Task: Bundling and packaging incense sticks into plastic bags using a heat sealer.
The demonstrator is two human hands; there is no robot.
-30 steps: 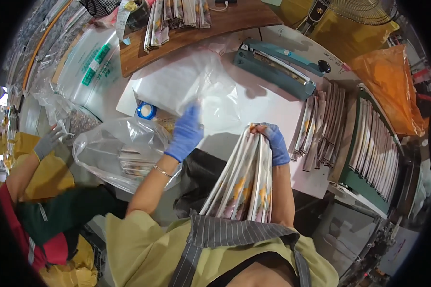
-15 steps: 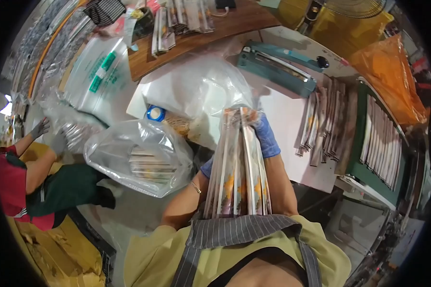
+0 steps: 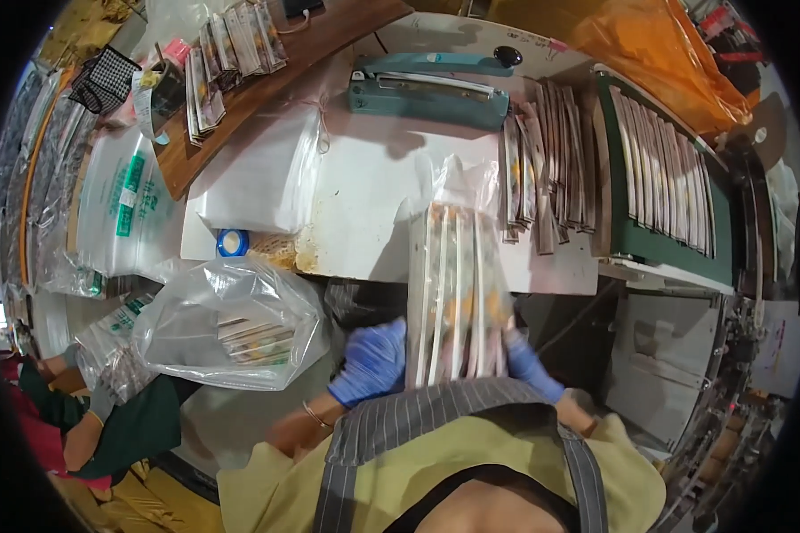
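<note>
A clear plastic bag (image 3: 458,298) full of long slim printed packets stands lengthwise in front of my striped apron, its loose end toward the table. My left hand (image 3: 373,360), in a blue glove, grips its left side low down. On the opposite side my right hand (image 3: 530,362), gloved too, closes on the bag's edge, partly hidden behind it. Beyond the bag a teal bag sealer (image 3: 428,96) sits on the white table (image 3: 364,209). Several slim packets (image 3: 551,164) lie right of the sealer.
At the right is a green tray (image 3: 627,235) of packets. A stack of clear bags (image 3: 262,182) and blue tape roll (image 3: 232,242) lie left. A big open plastic bag (image 3: 187,355) holds packets; beside it a co-worker's gloved hand (image 3: 104,401) handles plastic. A wooden board (image 3: 329,35) spans the back.
My hands have moved from behind the bag's far end to its two sides, nearer my body. The flimsy bag over the table is gone from there; my view has shifted rightward.
</note>
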